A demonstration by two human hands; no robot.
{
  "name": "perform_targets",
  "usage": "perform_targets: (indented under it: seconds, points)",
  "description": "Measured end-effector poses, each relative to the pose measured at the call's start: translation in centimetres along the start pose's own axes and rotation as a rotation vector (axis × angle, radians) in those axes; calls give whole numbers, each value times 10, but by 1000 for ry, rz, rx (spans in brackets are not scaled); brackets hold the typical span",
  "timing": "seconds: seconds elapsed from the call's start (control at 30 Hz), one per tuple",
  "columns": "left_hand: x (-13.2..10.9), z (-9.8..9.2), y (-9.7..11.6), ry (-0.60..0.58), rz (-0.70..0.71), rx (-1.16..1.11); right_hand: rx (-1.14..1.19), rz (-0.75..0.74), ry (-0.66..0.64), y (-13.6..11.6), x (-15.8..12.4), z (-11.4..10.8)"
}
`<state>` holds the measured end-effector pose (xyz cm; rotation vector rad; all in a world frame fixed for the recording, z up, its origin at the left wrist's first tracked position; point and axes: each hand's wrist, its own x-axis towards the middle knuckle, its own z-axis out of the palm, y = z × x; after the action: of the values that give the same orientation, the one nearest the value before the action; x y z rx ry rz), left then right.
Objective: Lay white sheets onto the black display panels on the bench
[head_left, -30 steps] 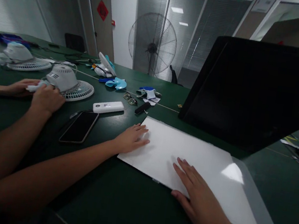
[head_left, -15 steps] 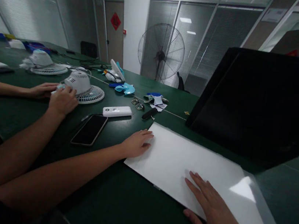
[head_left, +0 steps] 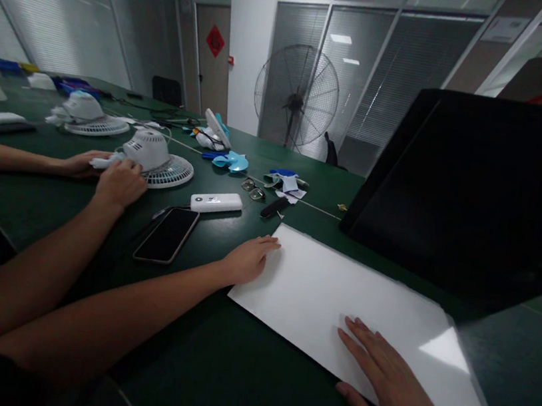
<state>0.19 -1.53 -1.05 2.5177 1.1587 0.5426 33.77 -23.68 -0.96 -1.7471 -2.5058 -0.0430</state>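
A large white sheet (head_left: 319, 290) lies flat on the dark green table (head_left: 225, 385) in front of me. My left hand (head_left: 247, 260) rests on the sheet's left edge, fingers loosely stretched, holding nothing. Palm down on the sheet's near edge lies my right hand (head_left: 389, 387), its fingers spread apart. A big black panel (head_left: 479, 192) stands tilted just behind the sheet, its lower edge near the sheet's far side.
To my left a co-worker's hands (head_left: 120, 183) hold a white desk fan (head_left: 156, 157). A black phone (head_left: 168, 234), a white power bank (head_left: 216, 203), glasses (head_left: 252, 189), a black marker (head_left: 274, 207) and blue fan blades (head_left: 230, 161) lie beyond my left hand. A floor fan (head_left: 296, 99) stands behind.
The view has lifted and shifted a little. Both my hands stay flat on the white sheet; the right one has slid slightly toward me. The co-worker's hands remain on the fan.
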Motion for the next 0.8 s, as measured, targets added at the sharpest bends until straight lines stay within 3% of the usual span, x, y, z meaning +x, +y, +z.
perform_targets:
  seconds: [0.43, 0.67, 0.8]
  points:
    - [3, 0, 2, 3, 5, -2, 71, 8, -126, -6, 4, -12]
    - [3, -2, 2, 37, -42, -17, 61, -45, -51, -5, 5, -6]
    - [5, 2, -3, 57, -21, -32, -15, -89, 59, -3, 3, -5]
